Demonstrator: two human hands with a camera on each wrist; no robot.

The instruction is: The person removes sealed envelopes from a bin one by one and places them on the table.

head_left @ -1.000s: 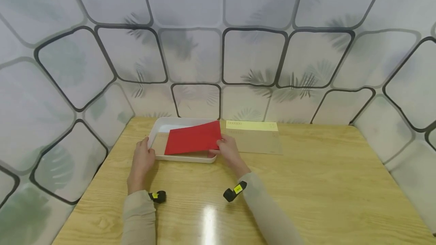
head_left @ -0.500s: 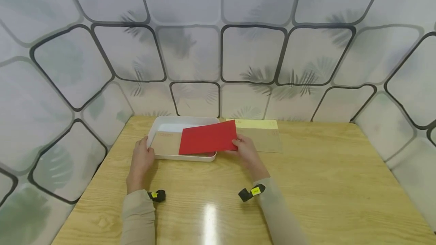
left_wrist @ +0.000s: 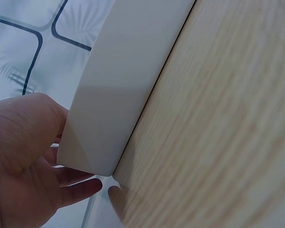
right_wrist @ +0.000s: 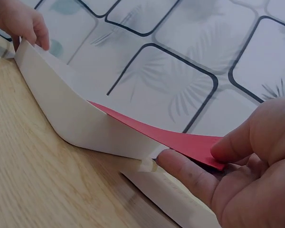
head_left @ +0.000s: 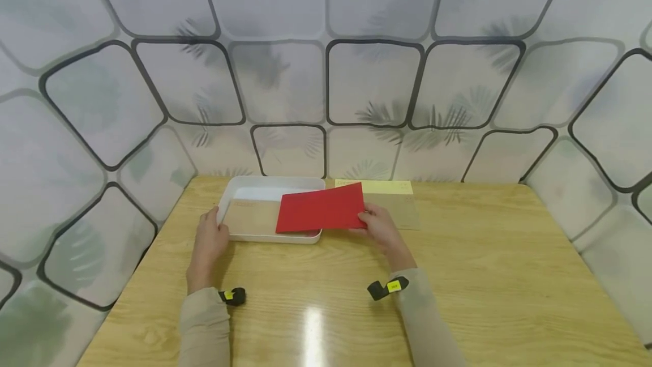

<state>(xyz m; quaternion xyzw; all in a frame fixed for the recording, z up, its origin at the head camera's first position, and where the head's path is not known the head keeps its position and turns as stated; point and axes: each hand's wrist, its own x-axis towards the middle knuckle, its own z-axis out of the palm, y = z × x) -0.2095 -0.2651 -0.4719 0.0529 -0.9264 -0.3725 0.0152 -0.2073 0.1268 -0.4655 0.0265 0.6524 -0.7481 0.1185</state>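
1. Right hand: I pinch the right edge of the red envelope, thumb above, fingers below.
2. Left hand: I grip the white tray at its near left corner.
3. Position: the red envelope slants across the tray's right end, its left part above the tray, its right part beyond the rim.
4. Step in hand, as I judge it: transfer of the red envelope across that rim, with the tray braced.
5. Next move, as I judge it: a firm pinch and a slight lift, so that the envelope's lower edge clears the rim.
6. Surroundings: a brown envelope lies in the tray. A second brown envelope and a yellow envelope lie on the table, right of the tray.
7. Obstruction: the tray's right wall; my right hand partly covers the second brown envelope.
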